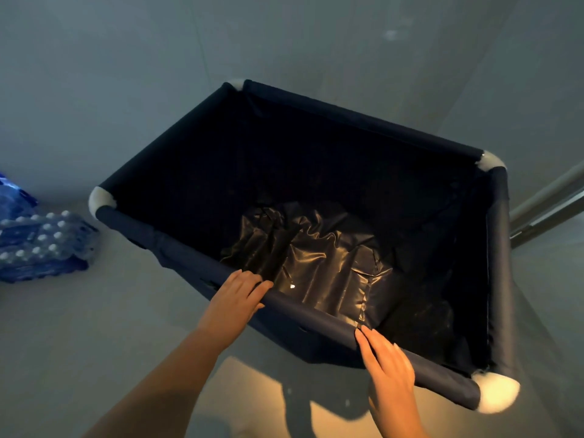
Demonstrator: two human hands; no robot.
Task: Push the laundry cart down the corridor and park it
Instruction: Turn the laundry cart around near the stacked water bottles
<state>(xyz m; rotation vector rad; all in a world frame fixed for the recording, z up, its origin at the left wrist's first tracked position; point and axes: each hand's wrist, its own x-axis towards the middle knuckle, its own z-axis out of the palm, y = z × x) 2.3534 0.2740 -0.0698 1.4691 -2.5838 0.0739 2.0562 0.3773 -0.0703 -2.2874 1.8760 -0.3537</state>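
The laundry cart is a big dark blue cloth box on a frame, and it sits right in front of the fingers, stretching away from them toward the wall. Its long way runs from the person's left to their right, along the near rail that both hands rest on. Down inside it, just past the fingers, lies a crumpled shiny black bag.

The left hand lies on top of the rail with its fingers close together and bent over the far edge, pointing into the cart. The right hand lies flat along the rail with its fingers straight and pressed together, tips pointing toward the left hand. Neither hand looks wrapped tightly around the rail (I can't see the thumbs well).

Both hands are about as near to the cart as each other, so a push would go straight away from the fingers.

Out to the left of the left hand, well apart, packs of water bottles sit on the floor. The grey wall is just past the cart's far side, so I think it is close to its parking spot.
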